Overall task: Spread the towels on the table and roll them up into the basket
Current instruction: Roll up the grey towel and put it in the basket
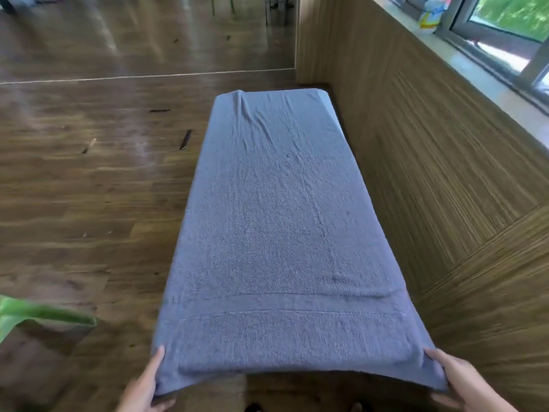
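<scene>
Single view, worn on the person's head. It faces forward and steeply down, sighting along the length of the blue towel (276, 218) from its near short end. The lens is wide, and straight lines bow towards the frame borders. The left hand (142, 385) and right hand (463, 382) sit at the bottom edge, closest to the camera, each holding a near corner. Wooden floor (89, 188) fills the left side. A panelled wall (430, 173) and a window (511, 22) run along the right. The outer areas are slightly blurred.

A dark wooden floor (89, 203) fills nine o'clock, a green leaf (44, 313) lies at eight, a panelled wall (445, 173) stands at three, and a colourful box (429, 20) sits on the windowsill (475, 66) at one.
</scene>
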`<state>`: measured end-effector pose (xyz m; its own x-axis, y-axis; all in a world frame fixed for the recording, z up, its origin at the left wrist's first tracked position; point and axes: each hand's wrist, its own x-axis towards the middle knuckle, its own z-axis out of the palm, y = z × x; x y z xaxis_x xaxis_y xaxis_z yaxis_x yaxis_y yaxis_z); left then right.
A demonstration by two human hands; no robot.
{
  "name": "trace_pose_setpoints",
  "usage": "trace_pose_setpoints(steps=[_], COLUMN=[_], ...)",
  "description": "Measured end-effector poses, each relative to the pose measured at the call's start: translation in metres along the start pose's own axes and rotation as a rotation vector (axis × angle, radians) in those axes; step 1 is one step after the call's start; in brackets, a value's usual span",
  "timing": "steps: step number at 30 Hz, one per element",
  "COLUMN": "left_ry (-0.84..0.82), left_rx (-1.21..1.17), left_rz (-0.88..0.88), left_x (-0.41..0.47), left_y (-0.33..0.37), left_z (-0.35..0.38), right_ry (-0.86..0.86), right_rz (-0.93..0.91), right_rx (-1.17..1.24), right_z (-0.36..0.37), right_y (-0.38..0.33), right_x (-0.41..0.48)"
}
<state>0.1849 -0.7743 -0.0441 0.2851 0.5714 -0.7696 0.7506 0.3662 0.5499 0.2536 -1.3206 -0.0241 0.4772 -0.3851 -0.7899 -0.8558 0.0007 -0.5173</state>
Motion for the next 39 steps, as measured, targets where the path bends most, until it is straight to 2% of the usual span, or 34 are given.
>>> trace_pose_setpoints(steps=[2,5,9,13,17,20,22,24,25,27,28,30,32,36,39], left_ry=[-0.01,-0.07,-0.115,-0.075,-0.064,-0.12,-0.147,-0.153,-0.096,0.043,0.065,0.063,0.088,0.118,0.089], left_rx=[0.06,0.13,0.076,-0.152,-0.458,-0.725,-0.81,-0.632,-0.374,0.366,0.678,1.1,1.225,1.235,1.212], left_rz=[0.048,0.114,0.141,0.121,0.049,0.034,0.084,0.224,0.394,0.845,1.031,1.253,1.285,1.294,1.271], left_x=[-0.004,-0.008,-0.018,-0.023,-0.03,-0.026,-0.015,-0.011,-0.01,-0.003,0.004,0.014,0.02,0.029,0.036], left_y=[0.007,0.014,0.016,0.009,0.027,0.061,0.072,0.067,0.058,0.034,0.023,0.012,0.017,0.036,0.042], left_z=[-0.006,-0.017,-0.031,-0.037,-0.025,-0.009,-0.003,0.002,0.004,0.002,0.0,-0.009,-0.015,-0.011,-0.019], right_ry=[-0.019,-0.084,-0.11,-0.185,-0.245,-0.303,-0.342,-0.328,-0.248,-0.021,0.023,0.046,0.109,0.255,0.263], right_rz=[-0.051,-0.021,-0.008,0.031,0.069,0.013,-0.052,-0.132,-0.264,-0.647,-0.805,-0.996,-1.077,-1.161,-1.055], right_rx=[-0.043,0.013,0.016,0.079,0.267,0.447,0.506,0.429,0.253,-0.34,-0.655,-1.086,-1.211,-1.275,-1.353], right_z=[-0.014,-0.028,-0.041,-0.05,-0.039,-0.023,-0.014,-0.005,-0.002,-0.003,-0.004,-0.004,-0.002,0.004,0.005], right_y=[0.002,0.002,-0.002,-0.016,-0.05,-0.08,-0.089,-0.087,-0.081,-0.061,-0.052,-0.038,-0.03,-0.04,-0.047], right_x=[-0.005,-0.014,-0.018,-0.025,-0.026,-0.017,-0.005,-0.004,-0.003,0.006,0.012,0.023,0.034,0.033,0.027])
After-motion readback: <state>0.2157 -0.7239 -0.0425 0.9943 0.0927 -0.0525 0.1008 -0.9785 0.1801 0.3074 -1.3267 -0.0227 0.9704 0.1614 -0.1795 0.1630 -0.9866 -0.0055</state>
